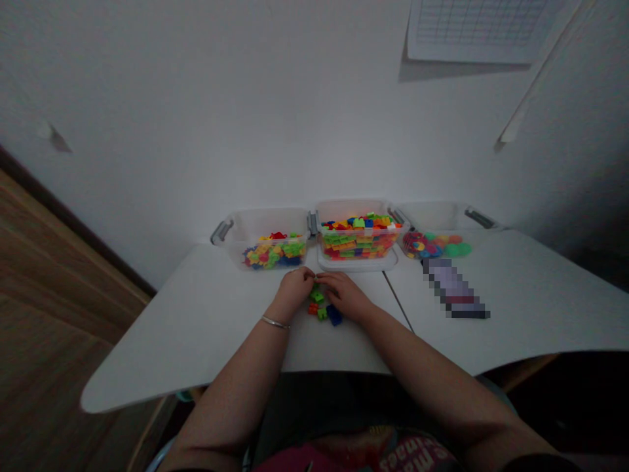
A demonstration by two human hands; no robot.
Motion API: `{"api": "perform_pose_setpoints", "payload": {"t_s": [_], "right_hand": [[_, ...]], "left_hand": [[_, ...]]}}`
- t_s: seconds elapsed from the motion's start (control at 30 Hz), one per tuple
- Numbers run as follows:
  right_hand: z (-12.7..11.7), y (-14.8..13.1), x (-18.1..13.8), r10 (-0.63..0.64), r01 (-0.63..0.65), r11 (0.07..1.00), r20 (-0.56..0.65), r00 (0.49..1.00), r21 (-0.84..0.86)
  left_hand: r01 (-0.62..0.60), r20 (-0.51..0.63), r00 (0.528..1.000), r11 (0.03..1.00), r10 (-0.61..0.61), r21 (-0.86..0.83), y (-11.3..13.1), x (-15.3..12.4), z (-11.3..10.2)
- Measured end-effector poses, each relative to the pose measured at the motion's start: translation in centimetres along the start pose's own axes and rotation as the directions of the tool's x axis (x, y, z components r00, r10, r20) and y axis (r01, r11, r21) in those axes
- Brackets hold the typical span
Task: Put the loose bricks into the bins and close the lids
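My left hand (296, 288) and my right hand (346, 294) meet over the table, fingertips bent together at one spot. Whatever they pinch there is too small and too covered to name. Just below the fingers lies a green toy brick (317, 295). Nearer to me are an orange brick (313, 309) and a second, light green brick (322, 314). A dark blue brick (335, 315) lies right under the heel of my right hand. A thin bracelet (276, 322) circles my left wrist.
Against the wall stand a left bin (236, 252) of colourful pieces, a middle bin (354, 208) of bricks on a lid (339, 265), and a right bin (432, 213) with round pieces. A blurred-out flat object (453, 288) lies on the white table (196, 328), right of a seam.
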State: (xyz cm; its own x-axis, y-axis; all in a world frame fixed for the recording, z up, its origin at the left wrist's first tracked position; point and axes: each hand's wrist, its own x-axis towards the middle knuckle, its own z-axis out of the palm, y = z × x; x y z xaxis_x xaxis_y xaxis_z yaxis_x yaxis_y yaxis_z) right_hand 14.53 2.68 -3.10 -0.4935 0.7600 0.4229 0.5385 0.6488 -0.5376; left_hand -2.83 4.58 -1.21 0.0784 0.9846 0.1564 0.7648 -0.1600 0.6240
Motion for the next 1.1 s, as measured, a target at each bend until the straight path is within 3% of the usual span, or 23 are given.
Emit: {"api": "perform_pose_setpoints", "payload": {"t_s": [0.17,0.37,0.6,0.73,0.83,0.97,1.1], "right_hand": [[0.2,0.3,0.0,0.064,-0.064,0.998,-0.013,0.998,-0.002],[0.1,0.3,0.0,0.123,-0.124,0.992,-0.024,0.992,-0.019],[0.0,0.3,0.2,0.165,-0.173,0.976,-0.064,0.984,-0.132],[0.1,0.3,0.2,0.175,-0.183,0.968,-0.062,0.983,-0.169],[-0.1,0.2,0.2,0.182,-0.194,0.968,-0.085,0.980,-0.161],[-1.9,0.0,0.4,0.128,-0.175,0.977,-0.324,0.937,-0.122],[-5.4,-0.4,1.4,-0.022,-0.092,0.984,-0.619,0.785,-0.152]], "left_hand": [[-0.001,0.031,1.000,1.000,0.001,-0.013,0.0,0.0,0.0],[-0.090,0.074,0.993,0.992,0.097,-0.087,0.4,-0.2,0.0],[-0.077,0.160,0.978,0.941,0.136,-0.330,0.1,-0.1,1.1],[-0.113,0.134,0.977,0.938,0.165,-0.328,0.2,-0.1,1.2],[-0.086,0.089,0.989,0.941,0.121,-0.326,0.5,-0.2,1.0],[-0.054,0.025,0.998,0.951,0.064,-0.303,0.7,-0.1,0.4],[-0.039,0.005,0.999,0.965,0.042,-0.259,0.4,0.0,0.2]]}}
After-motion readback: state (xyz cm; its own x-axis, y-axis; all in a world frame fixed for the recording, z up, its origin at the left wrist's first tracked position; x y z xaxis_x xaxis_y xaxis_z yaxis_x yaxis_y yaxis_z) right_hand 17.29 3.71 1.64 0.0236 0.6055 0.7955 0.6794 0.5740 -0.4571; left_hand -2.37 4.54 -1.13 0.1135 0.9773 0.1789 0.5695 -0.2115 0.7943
